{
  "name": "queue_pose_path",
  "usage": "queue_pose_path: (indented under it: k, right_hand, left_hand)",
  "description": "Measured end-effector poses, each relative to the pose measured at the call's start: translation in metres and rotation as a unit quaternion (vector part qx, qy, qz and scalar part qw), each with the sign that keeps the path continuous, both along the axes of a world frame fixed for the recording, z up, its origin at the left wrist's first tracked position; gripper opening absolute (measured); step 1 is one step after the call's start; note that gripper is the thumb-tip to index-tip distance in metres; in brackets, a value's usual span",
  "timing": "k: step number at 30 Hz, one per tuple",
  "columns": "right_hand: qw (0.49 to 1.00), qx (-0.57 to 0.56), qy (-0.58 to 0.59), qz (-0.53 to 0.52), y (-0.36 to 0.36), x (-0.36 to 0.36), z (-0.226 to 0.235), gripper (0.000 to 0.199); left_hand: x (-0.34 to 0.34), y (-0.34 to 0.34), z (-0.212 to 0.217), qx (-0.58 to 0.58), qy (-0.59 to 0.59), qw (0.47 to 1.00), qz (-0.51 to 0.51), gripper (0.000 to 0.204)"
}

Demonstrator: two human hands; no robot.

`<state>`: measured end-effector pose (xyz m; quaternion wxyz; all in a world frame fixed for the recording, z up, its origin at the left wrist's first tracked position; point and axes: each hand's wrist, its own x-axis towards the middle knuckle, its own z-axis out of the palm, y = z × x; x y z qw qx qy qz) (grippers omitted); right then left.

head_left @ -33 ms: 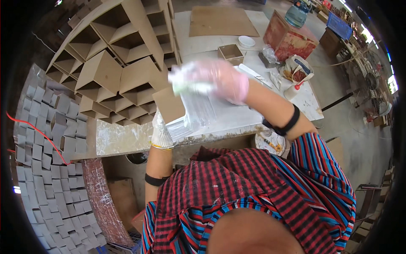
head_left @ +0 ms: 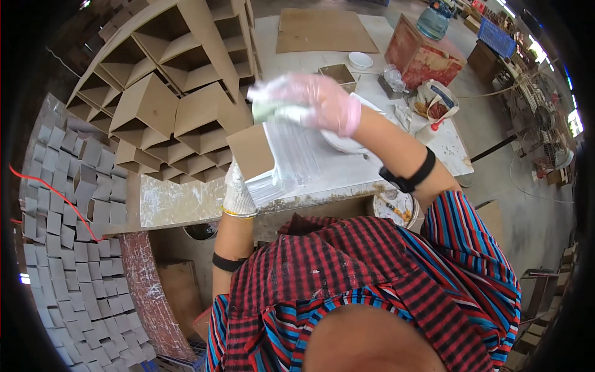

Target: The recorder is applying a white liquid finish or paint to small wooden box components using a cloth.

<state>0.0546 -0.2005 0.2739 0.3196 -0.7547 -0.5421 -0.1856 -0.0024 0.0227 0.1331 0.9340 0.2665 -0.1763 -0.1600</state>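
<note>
My left hand (head_left: pixel 238 197), in a white knit glove, grips a small cardboard box (head_left: pixel 251 152) at its near left side; most of its fingers are hidden. One face of the box is bare brown. The faces towards the right and front are covered in streaky, wet-looking white (head_left: pixel 291 158). My right hand (head_left: pixel 325 105), in a thin pinkish see-through glove, is curled over a pale green and white pad (head_left: pixel 273 106) at the box's far upper edge. Motion blurs the pad and fingertips, so its exact kind is unclear. Partly behind my right wrist lies a round white dish (head_left: pixel 341 142).
Stacked open cardboard boxes (head_left: pixel 204 118) rise on the left of the white table (head_left: pixel 186 201). Towards the back are a flat cardboard sheet (head_left: pixel 325 31), a white bowl (head_left: pixel 360 60) and an open box (head_left: pixel 338 75). A red-capped bottle (head_left: pixel 427 132) stands right; grey boxes (head_left: pixel 80 248) cover the lower left.
My right hand and the pad have shifted slightly, uncovering more of the white dish by the wrist. The box in my left hand has moved a little to the right.
</note>
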Motion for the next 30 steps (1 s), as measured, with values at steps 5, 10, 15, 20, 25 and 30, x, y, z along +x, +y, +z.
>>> queue_pose_path:
  k: [5, 10, 15, 20, 25, 30]
  right_hand:
    - [0.992, 0.021, -0.028, 0.120, 0.021, -0.027, -0.011, 0.051]
    - [0.990, -0.002, -0.038, 0.139, 0.044, -0.015, -0.021, 0.044]
    - [0.997, 0.011, 0.037, 0.070, 0.033, 0.004, -0.010, 0.042]
    - [0.967, -0.199, -0.004, 0.161, 0.032, -0.060, -0.006, 0.041]
    - [0.990, 0.009, 0.001, 0.140, 0.070, 0.011, -0.019, 0.044]
    - [0.983, 0.095, -0.053, 0.149, 0.057, 0.002, -0.016, 0.047]
  left_hand:
    - [-0.016, 0.014, 0.000, 0.336, -0.116, 0.932, 0.072, 0.050]
    - [-0.018, 0.004, 0.026, 0.181, 0.042, 0.982, 0.034, 0.054]
    - [-0.028, -0.009, 0.028, 0.028, 0.164, 0.982, 0.086, 0.050]
    - [-0.023, 0.006, 0.005, 0.000, 0.057, 0.998, 0.009, 0.052]
    - [-0.039, -0.006, 0.026, 0.173, 0.197, 0.952, 0.157, 0.054]
    - [-0.022, -0.009, 0.019, 0.227, 0.199, 0.937, 0.179, 0.063]
